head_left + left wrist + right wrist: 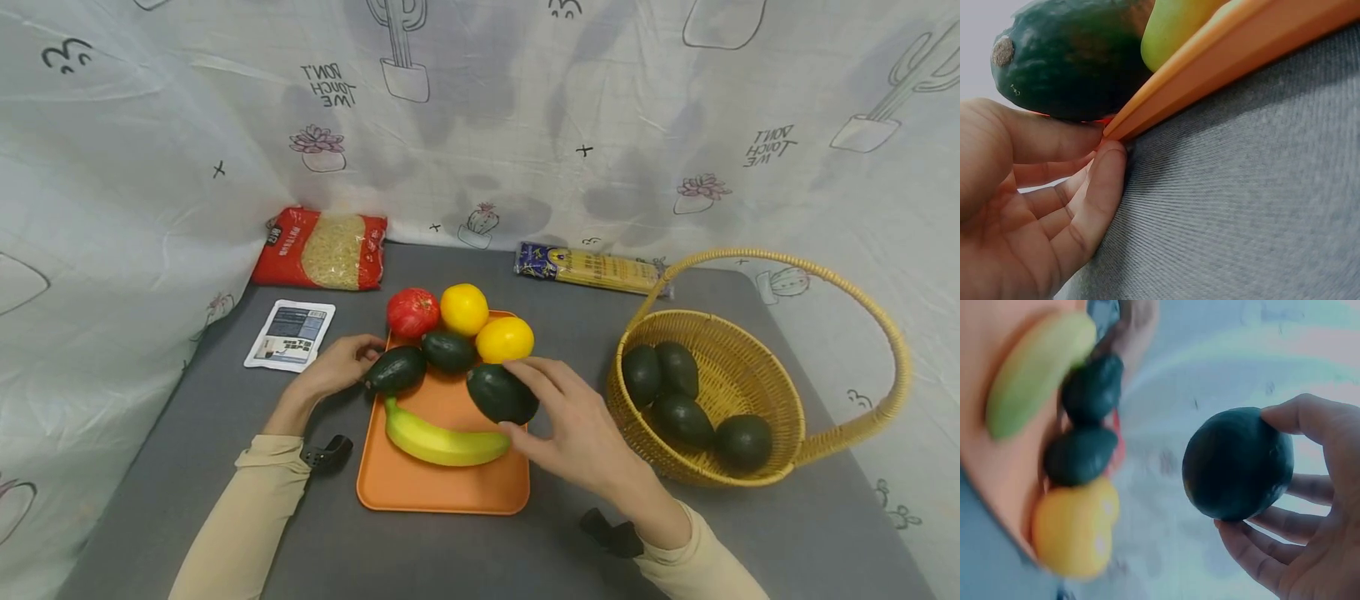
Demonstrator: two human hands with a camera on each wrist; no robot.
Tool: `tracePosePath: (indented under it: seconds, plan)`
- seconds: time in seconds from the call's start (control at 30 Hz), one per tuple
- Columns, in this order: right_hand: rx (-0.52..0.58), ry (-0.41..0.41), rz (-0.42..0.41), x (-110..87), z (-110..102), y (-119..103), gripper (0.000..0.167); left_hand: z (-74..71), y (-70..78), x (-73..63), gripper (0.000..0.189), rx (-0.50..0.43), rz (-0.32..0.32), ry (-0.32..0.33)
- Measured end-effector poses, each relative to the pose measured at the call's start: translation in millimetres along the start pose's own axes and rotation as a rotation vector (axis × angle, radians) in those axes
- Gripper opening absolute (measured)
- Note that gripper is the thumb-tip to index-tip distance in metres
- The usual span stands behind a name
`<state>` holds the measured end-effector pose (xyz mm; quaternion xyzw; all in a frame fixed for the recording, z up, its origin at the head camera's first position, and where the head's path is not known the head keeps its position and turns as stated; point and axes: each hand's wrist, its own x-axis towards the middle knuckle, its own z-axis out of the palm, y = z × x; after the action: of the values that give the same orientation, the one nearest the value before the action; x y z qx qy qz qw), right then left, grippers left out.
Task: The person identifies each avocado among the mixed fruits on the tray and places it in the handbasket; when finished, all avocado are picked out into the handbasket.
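- Gripping a dark green, oval avocado (pixel 502 394), the right hand (pixel 570 425) has its thumb and fingers curved against opposite sides of it, spread only as far as the fruit demands.
- In the head view this avocado appears over the tray's right side; the right wrist view is rather blurred, so its height there is hard to judge.
- Pinching the rim of an orange, rectangular plastic tray (pixel 435 492), the left hand (pixel 341 362) has thumb and fingertip nearly together at its far left corner.
- Just beside the left fingers, on the tray, sits a second dark green avocado (pixel 397 369), with a third dark green avocado (pixel 448 351) next to it.
- Between the hands, nearer the person, lies a curved, yellow-green banana (pixel 442 439).
- Beyond both hands, at the tray's far end, are a red, round fruit (pixel 413 312) and two yellow, rounded fruits (pixel 506 340).
- Right of the right hand stands a golden, woven wicker basket (pixel 742 358) with a tall handle, containing four dark green avocados (pixel 681 421).
- Left of the left hand lies a flat, white packet (pixel 288 335); farther beyond it, a red plastic bag with a clear window (pixel 322 248).
- Well beyond the right hand lies a long, blue-and-yellow packet (pixel 588 268).
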<state>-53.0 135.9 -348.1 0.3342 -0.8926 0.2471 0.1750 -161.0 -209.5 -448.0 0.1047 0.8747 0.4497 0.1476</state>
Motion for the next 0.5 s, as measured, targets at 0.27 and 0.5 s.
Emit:
tracePosePath:
  seconds: [0.27, 0.5]
  plan:
    - [-0.084, 0.161, 0.138, -29.6, -44, 35, 0.071, -0.8, -0.2, 0.6, 0.039, -0.004, -0.004, -0.005]
    - [-0.156, 0.196, 0.363, -58.2, -68, 64, 0.081, -0.5, 0.6, -0.3, 0.039, -0.006, -0.008, 0.002]
